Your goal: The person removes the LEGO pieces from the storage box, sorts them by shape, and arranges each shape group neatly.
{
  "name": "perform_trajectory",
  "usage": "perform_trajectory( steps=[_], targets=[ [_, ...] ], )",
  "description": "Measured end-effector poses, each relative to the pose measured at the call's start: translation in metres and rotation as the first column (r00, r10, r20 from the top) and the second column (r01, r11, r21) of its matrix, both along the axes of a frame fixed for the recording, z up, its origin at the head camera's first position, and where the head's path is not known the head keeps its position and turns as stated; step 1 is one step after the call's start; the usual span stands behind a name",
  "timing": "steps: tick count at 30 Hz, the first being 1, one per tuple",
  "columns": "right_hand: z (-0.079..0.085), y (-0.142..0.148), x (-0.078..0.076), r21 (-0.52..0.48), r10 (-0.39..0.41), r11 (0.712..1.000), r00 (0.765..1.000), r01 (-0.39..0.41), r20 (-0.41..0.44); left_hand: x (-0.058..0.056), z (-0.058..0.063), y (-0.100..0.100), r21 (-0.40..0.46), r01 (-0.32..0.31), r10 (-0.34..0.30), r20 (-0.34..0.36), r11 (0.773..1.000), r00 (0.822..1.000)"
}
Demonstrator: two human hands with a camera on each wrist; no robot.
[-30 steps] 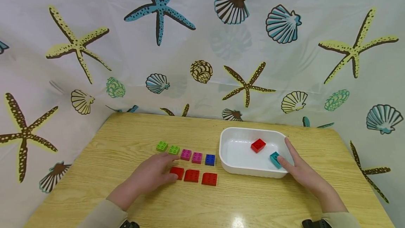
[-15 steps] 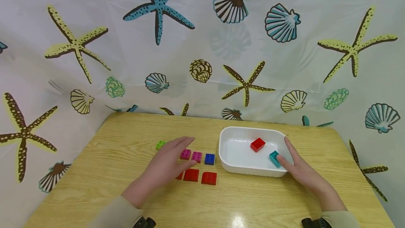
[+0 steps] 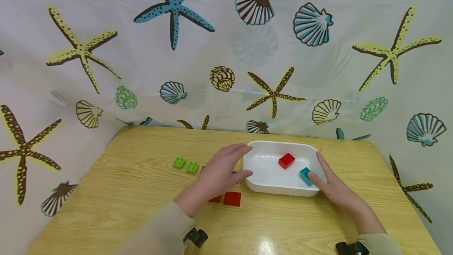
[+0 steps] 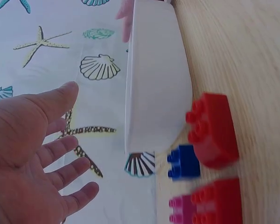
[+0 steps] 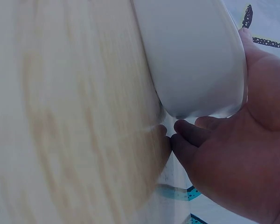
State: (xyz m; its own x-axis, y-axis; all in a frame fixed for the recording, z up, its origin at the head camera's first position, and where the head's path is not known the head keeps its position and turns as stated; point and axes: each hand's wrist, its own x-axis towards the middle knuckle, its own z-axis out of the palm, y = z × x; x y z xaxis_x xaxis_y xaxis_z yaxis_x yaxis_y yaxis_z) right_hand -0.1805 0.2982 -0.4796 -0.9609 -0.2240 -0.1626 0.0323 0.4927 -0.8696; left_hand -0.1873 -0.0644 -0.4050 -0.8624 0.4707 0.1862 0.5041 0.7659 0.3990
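My left hand hovers above the bricks with its fingertips at the left end of the white plastic tub. In the left wrist view the palm of that hand faces the camera and holds nothing. A red brick and a teal brick lie inside the tub. At the tub's right end my right hand grips it, thumb over the rim and fingers outside. In the right wrist view its curled fingertips are at the tub's base.
Two green bricks sit left of my left hand. Below it lie red bricks, a blue brick and a pink brick, partly hidden in the head view. A patterned curtain surrounds the wooden table.
My left hand has moved right, from the left part of the brick rows to the tub's left end. The right hand and the bricks have stayed where they were.
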Motion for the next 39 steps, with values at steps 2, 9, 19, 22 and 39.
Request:
perform_trajectory(
  steps=[2, 9, 19, 22, 39],
  targets=[
    [-0.001, 0.000, 0.000, -0.003, 0.002, 1.000, 1.000, -0.002, -0.004, -0.003, 0.002, 0.012, -0.001, 0.017, -0.017, 0.011, 1.000, 1.000],
    [0.001, 0.000, -0.001, 0.025, 0.001, 1.000, 1.000, 0.000, -0.022, -0.013, 0.001, 0.047, -0.008, 0.081, -0.081, 0.000, 0.997, 0.997],
    [0.003, -0.001, 0.000, -0.019, -0.007, 1.000, 1.000, 0.007, -0.018, -0.025, -0.007, 0.087, -0.016, 0.142, -0.142, 0.027, 0.990, 0.990],
    [0.002, -0.001, -0.001, -0.010, -0.014, 1.000, 1.000, 0.014, -0.014, -0.028, -0.011, 0.098, -0.024, 0.155, -0.154, 0.046, 0.988, 0.987],
    [-0.001, 0.006, 0.002, -0.013, 0.006, 1.000, 1.000, -0.007, -0.024, -0.048, -0.038, 0.146, -0.050, 0.226, -0.219, 0.122, 0.973, 0.968]
  ],
)
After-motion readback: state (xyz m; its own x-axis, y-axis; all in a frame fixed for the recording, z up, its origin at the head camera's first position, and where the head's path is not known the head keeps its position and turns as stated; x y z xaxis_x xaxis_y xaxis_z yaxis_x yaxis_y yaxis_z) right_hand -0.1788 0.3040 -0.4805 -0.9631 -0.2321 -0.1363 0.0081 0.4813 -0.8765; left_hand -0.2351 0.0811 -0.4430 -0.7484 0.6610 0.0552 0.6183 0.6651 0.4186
